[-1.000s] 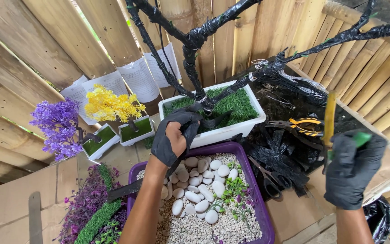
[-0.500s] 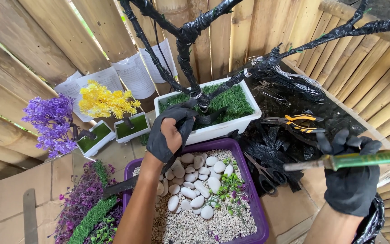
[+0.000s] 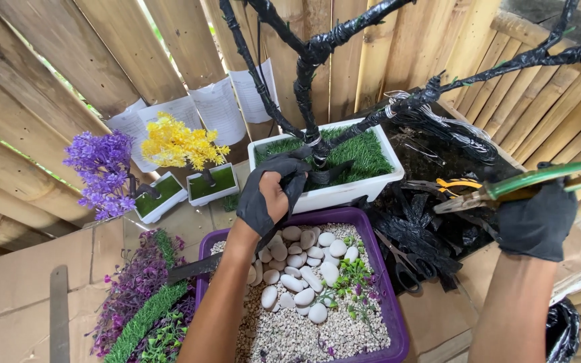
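Observation:
My left hand (image 3: 272, 193), in a black glove, grips a strip of black tape at the base of a black-wrapped tree trunk (image 3: 307, 81). The trunk stands in a white rectangular pot (image 3: 344, 191) lined with green fake grass. My right hand (image 3: 536, 218), also gloved in black, holds green-handled pliers (image 3: 519, 185) out to the right, jaws pointing left. Just below my left arm sits a purple tray (image 3: 381, 269) filled with gravel, white pebbles and small plant sprigs.
Small yellow (image 3: 179, 144) and purple (image 3: 102, 168) fake trees stand in white pots at the left. Scissors (image 3: 405, 269), orange-handled pliers (image 3: 452, 185) and black tape scraps lie on the right. Loose purple and green foliage (image 3: 142, 309) lies at the lower left. Bamboo walls surround the area.
My right hand has swung the pliers from upright to nearly level and lifted them. My left hand has stayed at the trunk base.

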